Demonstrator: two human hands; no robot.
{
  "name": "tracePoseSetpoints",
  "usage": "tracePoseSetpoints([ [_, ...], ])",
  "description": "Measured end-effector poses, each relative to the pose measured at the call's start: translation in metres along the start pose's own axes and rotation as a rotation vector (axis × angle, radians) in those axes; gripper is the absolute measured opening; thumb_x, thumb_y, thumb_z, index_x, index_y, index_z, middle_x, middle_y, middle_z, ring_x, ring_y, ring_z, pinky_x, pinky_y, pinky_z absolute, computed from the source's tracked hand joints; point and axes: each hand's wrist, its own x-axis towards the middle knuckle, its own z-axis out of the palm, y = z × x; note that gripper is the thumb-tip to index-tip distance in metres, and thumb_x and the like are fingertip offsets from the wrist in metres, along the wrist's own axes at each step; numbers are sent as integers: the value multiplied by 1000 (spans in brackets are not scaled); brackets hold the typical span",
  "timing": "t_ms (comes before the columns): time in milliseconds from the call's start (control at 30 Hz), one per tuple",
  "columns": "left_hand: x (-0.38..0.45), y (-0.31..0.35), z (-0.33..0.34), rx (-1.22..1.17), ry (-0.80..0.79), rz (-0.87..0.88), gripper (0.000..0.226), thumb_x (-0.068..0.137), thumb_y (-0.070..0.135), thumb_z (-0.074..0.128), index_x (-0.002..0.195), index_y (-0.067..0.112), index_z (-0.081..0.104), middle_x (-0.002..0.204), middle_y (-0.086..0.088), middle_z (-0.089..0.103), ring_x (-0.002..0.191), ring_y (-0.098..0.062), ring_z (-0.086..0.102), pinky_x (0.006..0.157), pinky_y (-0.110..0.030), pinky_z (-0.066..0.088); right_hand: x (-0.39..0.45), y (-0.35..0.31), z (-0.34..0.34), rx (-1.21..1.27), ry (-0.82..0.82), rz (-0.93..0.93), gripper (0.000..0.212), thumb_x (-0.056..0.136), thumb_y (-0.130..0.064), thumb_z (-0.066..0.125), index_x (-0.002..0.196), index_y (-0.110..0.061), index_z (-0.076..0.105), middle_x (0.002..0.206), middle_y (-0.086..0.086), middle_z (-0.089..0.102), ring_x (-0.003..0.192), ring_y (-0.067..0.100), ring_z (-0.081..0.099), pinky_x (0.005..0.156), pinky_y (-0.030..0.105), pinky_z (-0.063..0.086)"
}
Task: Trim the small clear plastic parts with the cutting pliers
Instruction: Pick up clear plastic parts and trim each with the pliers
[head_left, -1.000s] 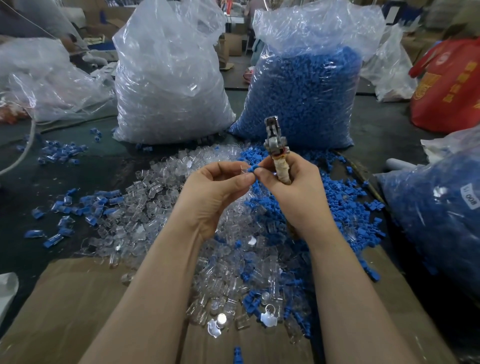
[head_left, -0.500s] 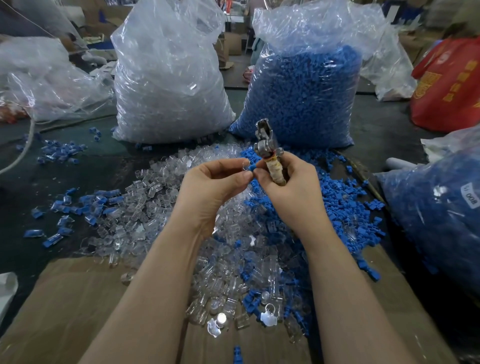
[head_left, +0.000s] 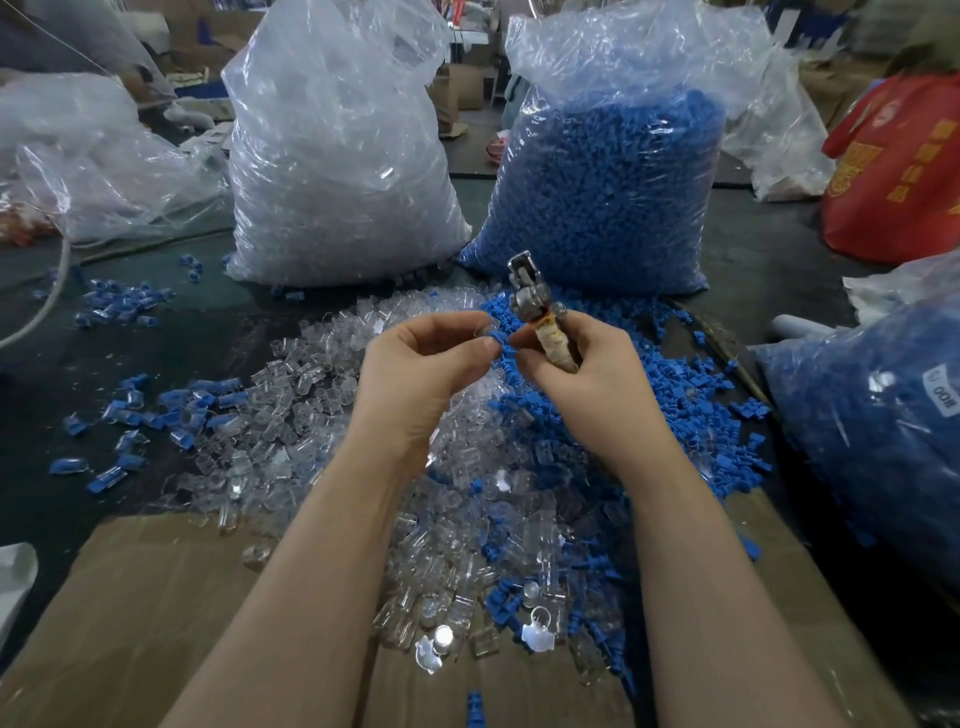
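The cutting pliers (head_left: 540, 312) in the right hand (head_left: 582, 374) now lean further left than a second ago, and the left hand (head_left: 421, 374) sits slightly apart from the right.

Two hands in view: left hand (head_left: 423, 374) and right hand (head_left: 582, 374). One pair of pliers (head_left: 540, 317), in the right hand's grip. One small clear part (head_left: 485, 327) pinched by the left hand.

Full clear bags standing upright at the back of the bench (head_left: 78, 374): two, one of clear parts (head_left: 337, 171) and one of blue parts (head_left: 613, 192). One further bag of blue parts (head_left: 883, 415) at right. One red bag (head_left: 904, 166) at far right. One slack clear bag (head_left: 88, 171) at left.

One cardboard sheet (head_left: 130, 623) at the near edge.

Loose clear pieces (head_left: 311, 389) and loose blue pieces (head_left: 691, 395): too many to count.
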Motion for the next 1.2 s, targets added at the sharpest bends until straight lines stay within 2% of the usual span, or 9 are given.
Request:
tracePoseSetpoints([
  [100,1,0,-2,-28,10,7,23,74,-3,77,91,12,73,87,-3,75,86,-17,72,77,-23,56,0,5,-7,-36,-27,63,14,88,-16,69,86,-29,69,81,-10,72,77,6,67,74,23,56],
  [200,1,0,-3,-25,15,6,24,73,-2,78,92,11,72,88,-4,75,88,-19,73,77,-23,57,0,6,-8,-56,-40,79,13,88,-16,69,86,-28,69,81,-9,71,77,6,66,71,20,55],
  [333,1,0,-2,-17,13,21,24,75,-4,77,93,10,71,89,-6,74,87,-19,72,76,-23,57,-1,5,-8,-86,-85,103,9,88,-17,68,88,-26,69,85,-6,71,84,16,67,82,38,58],
  [400,0,1,-3,-1,13,54,23,77,-6,75,93,10,71,86,-4,74,84,-16,71,76,-23,58,-1,5,-9,-133,-128,99,9,87,-16,67,89,-25,68,84,-6,70,83,19,66,81,43,57],
  [533,0,3,-3,20,9,102,23,78,-9,73,92,10,70,80,0,74,77,-10,70,73,-21,57,-1,6,-8,-196,-196,93,10,86,-14,67,89,-24,67,76,-8,66,71,16,60,70,40,52],
  [700,0,4,-2,29,-2,124,24,80,-12,69,92,9,69,75,4,73,72,-5,70,67,-16,55,-1,6,-7,-271,-215,71,7,85,-16,66,92,-17,66,80,4,67,73,27,61,68,43,51],
  [867,0,3,-3,39,-13,134,25,80,-11,70,92,11,69,76,4,74,73,-5,71,67,-16,54,-2,6,-8,-326,-215,67,11,85,-15,63,89,-26,64,76,-10,64,69,10,58,61,30,47],
  [1000,0,4,-4,39,-18,140,24,80,-10,70,92,11,69,77,3,75,75,-6,71,69,-17,54,-2,6,-7,-365,-194,67,18,83,-12,59,82,-29,63,73,-11,63,62,8,55,56,29,44],
  [1200,0,4,-2,35,-19,125,24,80,-10,71,92,11,70,76,4,75,76,-6,70,74,-21,58,-3,6,-6,-374,-160,61,17,80,-8,55,80,-22,64,65,-7,58,57,15,49,55,37,44],
])
